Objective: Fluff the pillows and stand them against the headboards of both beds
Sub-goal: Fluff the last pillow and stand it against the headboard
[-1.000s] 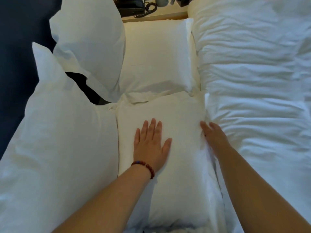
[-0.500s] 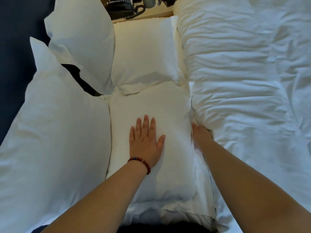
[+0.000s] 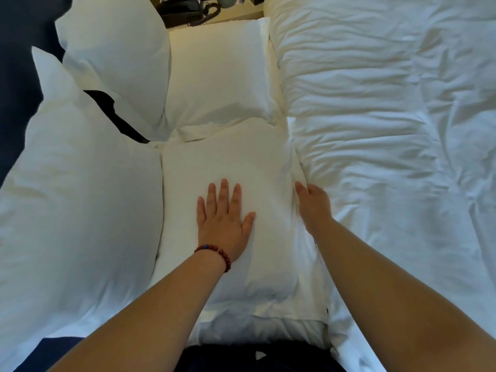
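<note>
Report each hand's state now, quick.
Left hand: open, flat, pressing on the near pillow.
Right hand: at that pillow's right edge beside the duvet; open or gripping cannot be told.

Bed (image 3: 241, 332): rumpled white duvet (image 3: 375, 135) covers the right side. Two white pillows lie flat just left of it, near pillow (image 3: 228, 162) touching far pillow (image 3: 220, 76). Two larger pillows at the left edge: front pillow (image 3: 80, 205), back pillow (image 3: 115, 49). Nightstand (image 3: 239, 15) beyond carries a black telephone (image 3: 182, 8).
</note>
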Tool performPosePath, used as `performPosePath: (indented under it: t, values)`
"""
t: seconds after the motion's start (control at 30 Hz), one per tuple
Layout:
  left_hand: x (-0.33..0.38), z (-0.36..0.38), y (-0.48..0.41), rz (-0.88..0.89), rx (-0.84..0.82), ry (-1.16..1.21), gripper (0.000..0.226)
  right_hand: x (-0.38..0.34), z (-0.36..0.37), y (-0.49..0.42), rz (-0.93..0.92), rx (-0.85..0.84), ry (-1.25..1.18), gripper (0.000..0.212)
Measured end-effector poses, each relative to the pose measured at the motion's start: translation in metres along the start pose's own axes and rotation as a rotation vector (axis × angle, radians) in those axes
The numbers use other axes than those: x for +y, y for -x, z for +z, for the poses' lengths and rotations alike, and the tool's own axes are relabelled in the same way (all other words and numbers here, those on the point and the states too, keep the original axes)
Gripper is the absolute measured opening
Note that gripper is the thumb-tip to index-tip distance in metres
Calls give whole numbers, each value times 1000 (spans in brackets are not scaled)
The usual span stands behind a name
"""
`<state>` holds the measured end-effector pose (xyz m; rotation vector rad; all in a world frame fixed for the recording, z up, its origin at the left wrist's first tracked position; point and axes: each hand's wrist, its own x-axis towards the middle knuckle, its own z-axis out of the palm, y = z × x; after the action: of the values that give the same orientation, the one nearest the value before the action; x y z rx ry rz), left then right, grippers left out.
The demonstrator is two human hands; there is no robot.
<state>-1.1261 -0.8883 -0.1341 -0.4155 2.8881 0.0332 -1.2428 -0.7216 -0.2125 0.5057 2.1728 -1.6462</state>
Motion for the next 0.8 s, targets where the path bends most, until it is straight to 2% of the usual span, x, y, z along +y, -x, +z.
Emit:
performPosePath:
  t: [0.07, 0.17, 0.23, 0.3, 0.33, 0.43, 0.5, 0.63, 0.7, 0.8]
  values:
    - [-2, 1, 2, 4, -4, -9, 73, 9, -7, 7, -90, 114, 36, 41]
    - [-1, 2, 3, 17, -36, -23, 72, 23, -15, 18, 4, 236, 23, 29]
    - [1, 3, 0, 14, -39, -24, 70, 29, -22, 23, 88, 144, 106, 31]
    - [3, 4, 0, 8, -31, -23, 70, 33, -27, 31, 124, -65, 198, 34]
    - [4, 5, 0, 7, -24, -23, 70, 35, -31, 34, 122, -111, 232, 34]
    - [4, 7, 3, 4, 9, -1, 70, 37, -46, 41, 64, 24, 204, 33]
    - [6, 8, 10, 17, 48, 24, 69, 40, -53, 49, 108, 69, 121, 40]
    - [15, 28, 47, 123, 70, -26, 65, 56, -54, 73, 142, -230, 249, 30]
    - [11, 38, 54, 103, 22, -87, 64, 63, -62, 78, 88, -151, 338, 26]
    - [4, 39, 43, 60, -26, -110, 66, 64, -70, 87, 50, -6, 373, 33]
